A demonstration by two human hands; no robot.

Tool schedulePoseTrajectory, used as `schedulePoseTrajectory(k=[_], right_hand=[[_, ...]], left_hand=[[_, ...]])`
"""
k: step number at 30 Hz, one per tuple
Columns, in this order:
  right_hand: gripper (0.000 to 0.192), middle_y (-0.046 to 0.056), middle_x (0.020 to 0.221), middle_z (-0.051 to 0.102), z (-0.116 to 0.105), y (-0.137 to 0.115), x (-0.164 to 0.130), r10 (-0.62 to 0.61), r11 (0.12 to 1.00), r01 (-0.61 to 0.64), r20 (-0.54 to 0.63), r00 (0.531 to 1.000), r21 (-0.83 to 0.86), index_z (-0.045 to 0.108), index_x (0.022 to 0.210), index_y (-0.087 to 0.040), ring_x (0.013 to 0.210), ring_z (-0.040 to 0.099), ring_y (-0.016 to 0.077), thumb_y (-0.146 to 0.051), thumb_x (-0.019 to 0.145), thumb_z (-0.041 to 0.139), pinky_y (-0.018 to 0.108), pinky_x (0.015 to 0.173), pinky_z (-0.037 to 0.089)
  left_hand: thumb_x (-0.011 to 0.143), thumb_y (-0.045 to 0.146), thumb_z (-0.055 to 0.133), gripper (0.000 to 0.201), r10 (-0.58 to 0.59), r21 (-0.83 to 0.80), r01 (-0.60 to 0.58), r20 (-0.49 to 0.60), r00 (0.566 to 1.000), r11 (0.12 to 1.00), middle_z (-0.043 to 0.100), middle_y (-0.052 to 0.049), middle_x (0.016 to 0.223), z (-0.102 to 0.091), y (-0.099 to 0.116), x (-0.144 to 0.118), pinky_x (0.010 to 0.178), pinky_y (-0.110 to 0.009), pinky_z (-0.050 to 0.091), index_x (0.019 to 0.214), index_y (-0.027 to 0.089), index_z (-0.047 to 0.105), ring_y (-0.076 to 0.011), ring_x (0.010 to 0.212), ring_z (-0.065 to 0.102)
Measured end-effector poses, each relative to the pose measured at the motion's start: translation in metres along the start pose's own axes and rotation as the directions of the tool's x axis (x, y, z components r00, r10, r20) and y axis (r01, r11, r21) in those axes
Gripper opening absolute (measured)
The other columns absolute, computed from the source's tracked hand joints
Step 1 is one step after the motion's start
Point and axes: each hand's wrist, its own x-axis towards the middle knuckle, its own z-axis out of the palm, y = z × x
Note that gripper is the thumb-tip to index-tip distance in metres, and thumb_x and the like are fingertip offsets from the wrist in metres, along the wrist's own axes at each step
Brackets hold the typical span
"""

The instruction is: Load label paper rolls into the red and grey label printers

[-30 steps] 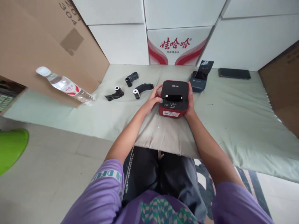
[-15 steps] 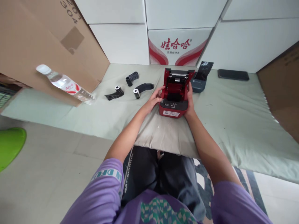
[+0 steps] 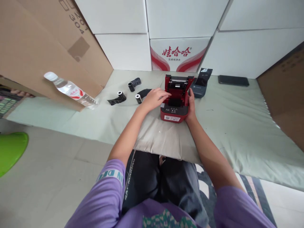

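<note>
A red and black label printer stands on the cloth-covered surface in front of me, its lid raised. My right hand is wrapped round its right side. Above its left edge is my left hand, fingers stretched toward the opened compartment; whether the fingertips touch the inside I cannot tell. Left of that hand lie a black ribbon roll with a white core, partly hidden by the hand, another ribbon roll and a dark roll, each with a loose black tail.
Behind the printer sits a dark blue device with its flap up. A black phone lies at right. A water bottle leans against a cardboard box at left. White cartons line the back. A green seat is at lower left.
My left hand has left the printer's left side and lifted over its opened top. My right hand keeps its hold. The whole view has shifted slightly.
</note>
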Motion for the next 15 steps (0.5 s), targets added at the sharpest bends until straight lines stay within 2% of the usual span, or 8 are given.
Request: schedulePoseTrajectory(k=[3, 6, 10, 15], right_hand=[[0.084, 0.001, 0.158, 0.064, -0.003, 0.006, 0.003, 0.006, 1.000, -0.006, 0.019, 1.000, 0.014, 0.047, 0.160, -0.042, 0.148, 0.063, 0.0295, -0.085, 0.088, 0.061, 0.056, 0.133, 0.043], [0.084, 0.000, 0.161, 0.062, -0.008, 0.012, 0.006, -0.012, 1.000, 0.012, 0.018, 1.000, -0.012, 0.048, 0.160, -0.043, 0.153, 0.058, 0.0293, -0.086, 0.089, 0.058, 0.058, 0.135, 0.039], [0.086, 0.000, 0.166, 0.057, -0.013, 0.019, 0.011, -0.047, 0.997, 0.047, 0.003, 0.999, -0.063, 0.051, 0.158, -0.042, 0.159, 0.052, 0.0299, -0.088, 0.087, 0.060, 0.059, 0.138, 0.034], [0.085, 0.002, 0.165, 0.057, -0.015, 0.024, 0.014, -0.058, 0.991, 0.063, 0.051, 0.997, -0.118, 0.047, 0.163, -0.042, 0.156, 0.055, 0.0306, -0.087, 0.091, 0.053, 0.060, 0.134, 0.041]], left_hand=[[0.101, 0.022, 0.059, 0.034, -0.006, 0.298, -0.079, 0.274, 0.962, 0.951, 0.085, -0.004, 0.121, -0.015, 0.022, 0.028, 0.099, -0.039, 0.053, 0.121, 0.032, 0.085, -0.0250, 0.113, 0.074], [0.097, 0.020, 0.062, 0.033, -0.056, 0.445, -0.164, 0.441, 0.896, 0.880, 0.086, -0.007, 0.115, -0.013, 0.042, 0.052, 0.087, -0.037, 0.054, 0.117, 0.029, 0.087, -0.0266, 0.105, 0.077], [0.098, 0.021, 0.059, 0.034, -0.064, 0.501, -0.220, 0.489, 0.870, 0.837, 0.085, -0.013, 0.117, 0.000, 0.055, 0.066, 0.083, -0.039, 0.054, 0.118, 0.023, 0.085, -0.0309, 0.108, 0.078], [0.096, 0.018, 0.059, 0.040, -0.110, 0.544, -0.204, 0.489, 0.866, 0.814, 0.082, -0.014, 0.129, 0.001, 0.053, 0.060, 0.089, -0.040, 0.056, 0.129, 0.023, 0.081, -0.0318, 0.116, 0.077]])
